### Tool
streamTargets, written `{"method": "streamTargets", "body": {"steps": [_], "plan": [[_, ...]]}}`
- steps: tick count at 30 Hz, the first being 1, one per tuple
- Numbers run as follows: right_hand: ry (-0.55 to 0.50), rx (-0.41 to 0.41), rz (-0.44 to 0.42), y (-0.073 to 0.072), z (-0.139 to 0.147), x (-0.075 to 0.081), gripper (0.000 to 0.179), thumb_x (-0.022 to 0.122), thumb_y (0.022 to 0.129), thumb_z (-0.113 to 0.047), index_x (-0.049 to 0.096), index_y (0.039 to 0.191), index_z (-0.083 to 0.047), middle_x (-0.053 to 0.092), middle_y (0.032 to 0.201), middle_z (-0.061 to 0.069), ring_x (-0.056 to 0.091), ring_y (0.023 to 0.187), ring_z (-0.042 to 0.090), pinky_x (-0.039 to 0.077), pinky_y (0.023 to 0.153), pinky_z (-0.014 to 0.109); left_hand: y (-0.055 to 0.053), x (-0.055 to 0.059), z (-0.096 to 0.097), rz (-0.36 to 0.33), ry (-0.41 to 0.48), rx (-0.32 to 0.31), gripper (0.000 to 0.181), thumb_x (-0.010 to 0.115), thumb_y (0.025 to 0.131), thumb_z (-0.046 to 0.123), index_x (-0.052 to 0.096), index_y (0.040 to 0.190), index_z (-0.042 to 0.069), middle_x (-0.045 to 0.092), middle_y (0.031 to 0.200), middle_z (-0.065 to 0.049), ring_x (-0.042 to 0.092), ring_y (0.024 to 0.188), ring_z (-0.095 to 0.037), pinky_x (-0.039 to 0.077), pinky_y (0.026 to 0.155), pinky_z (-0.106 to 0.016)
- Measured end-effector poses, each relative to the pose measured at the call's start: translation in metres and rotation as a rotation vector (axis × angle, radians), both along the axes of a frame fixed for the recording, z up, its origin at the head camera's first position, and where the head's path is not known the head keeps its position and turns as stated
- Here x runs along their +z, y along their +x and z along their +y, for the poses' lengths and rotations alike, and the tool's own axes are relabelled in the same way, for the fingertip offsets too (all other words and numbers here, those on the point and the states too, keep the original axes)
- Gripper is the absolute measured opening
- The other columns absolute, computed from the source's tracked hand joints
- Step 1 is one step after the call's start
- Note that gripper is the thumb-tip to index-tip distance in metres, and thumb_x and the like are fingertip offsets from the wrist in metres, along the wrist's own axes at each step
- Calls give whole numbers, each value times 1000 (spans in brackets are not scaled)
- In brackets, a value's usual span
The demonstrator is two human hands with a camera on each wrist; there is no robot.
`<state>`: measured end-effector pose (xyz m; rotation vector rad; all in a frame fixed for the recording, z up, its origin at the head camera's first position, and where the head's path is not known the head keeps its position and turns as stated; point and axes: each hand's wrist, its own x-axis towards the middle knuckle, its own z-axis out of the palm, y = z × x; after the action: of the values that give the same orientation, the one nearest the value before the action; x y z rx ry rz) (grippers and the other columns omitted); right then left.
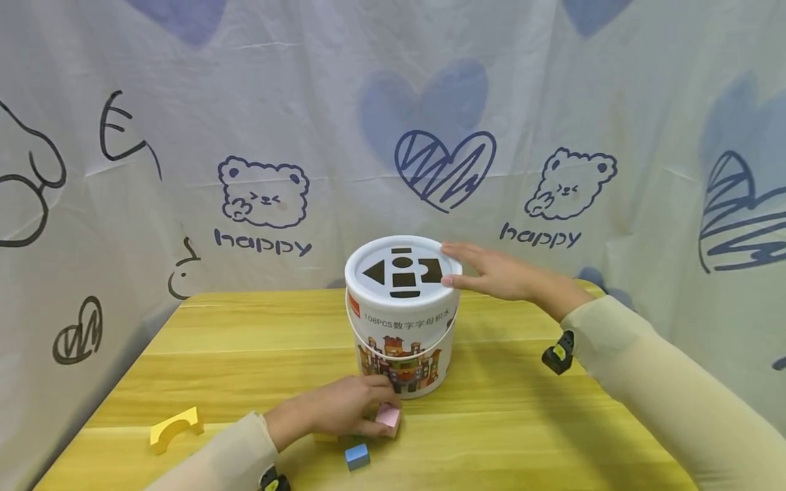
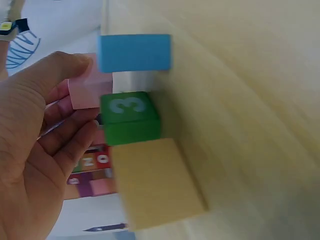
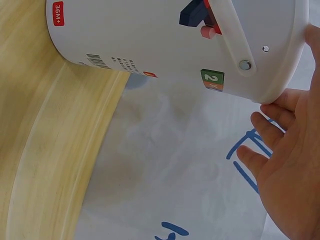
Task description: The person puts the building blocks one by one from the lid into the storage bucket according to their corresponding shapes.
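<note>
My left hand [image 1: 346,406] pinches a pink block [image 1: 388,414] between thumb and fingers, low in front of the white bucket [image 1: 364,327]. In the left wrist view a blue block [image 2: 135,52], a green block [image 2: 132,117] marked 3 and a plain yellow block [image 2: 155,182] stand on the table beside that hand. From the head view the hand hides the green one and most of the yellow one. My right hand [image 1: 497,271] touches the right rim of the bucket's lid [image 1: 362,290] with fairly straight fingers. Dark shaped openings, among them a triangle and a circle, cut through the lid.
A yellow arch block [image 1: 175,428] lies to the left on the wood-grain table [image 1: 258,341]. The bucket's thin white handle [image 1: 399,357] hangs down its front. Behind the table's far edge hangs a white curtain [image 1: 344,136] printed with hearts and bears.
</note>
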<state>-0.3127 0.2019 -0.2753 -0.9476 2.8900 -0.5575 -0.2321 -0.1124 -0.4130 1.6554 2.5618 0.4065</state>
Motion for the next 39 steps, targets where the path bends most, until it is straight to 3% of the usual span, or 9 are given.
{"method": "streamTargets", "body": {"steps": [6,13,17,24,32,39], "plan": [[4,-2,4,-1,1,-1,83,46,93,-67,23,157,-19,18,162,4,23,144,34,22,113,60,5,17,1,9,75,-17,35,70,91,29,65,119,10,63,111,4,58,96,-2,47,88,-13],[9,-9,5,-1,0,-1,83,46,93,-67,23,157,-20,18,162,4,23,144,34,22,113,61,7,42,3,40,208,-75,27,71,91,26,67,114,11,66,109,3,60,94,-1,49,84,-12],[21,-11,13,0,0,0,83,46,93,-67,23,157,-19,19,162,5,23,144,36,22,113,61,6,59,3,85,269,-98,28,72,91,26,69,113,9,68,107,0,61,92,-4,52,81,-15],[34,-2,9,1,-1,2,82,45,94,-66,22,157,-18,18,162,6,23,144,36,22,113,61,6,89,5,181,294,-81,31,74,88,27,70,111,7,68,109,-1,64,98,-10,52,89,-20],[35,2,22,1,-1,1,82,44,94,-67,23,157,-18,18,162,7,24,143,37,23,112,62,0,125,7,180,327,-83,31,74,87,25,70,111,5,69,108,-3,64,95,-11,53,87,-23],[47,1,26,0,0,0,82,42,94,-67,22,157,-19,18,162,7,25,143,38,23,112,63,-15,153,13,258,385,-66,27,75,85,23,72,106,6,70,99,0,63,87,-8,55,80,-23]]}}
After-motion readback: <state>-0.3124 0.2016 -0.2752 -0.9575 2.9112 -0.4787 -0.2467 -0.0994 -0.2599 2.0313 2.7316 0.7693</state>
